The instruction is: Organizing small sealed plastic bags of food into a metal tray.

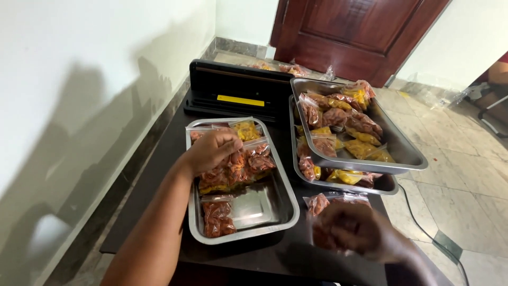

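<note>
Resting in the left steel tray [286,212], the snack bags [238,161] lie under the left hand [211,151], whose fingers curl down onto them. The right hand [352,228], blurred, closes on a red-filled bag [317,204] at the near right of the dark surface [164,153]. Two stacked trays [407,159] of bags stand right; a black sealer [235,87] stands far.

White wall [79,79], brown wooden door [354,32], pale tiled floor [465,180], dark table [169,137]
</note>
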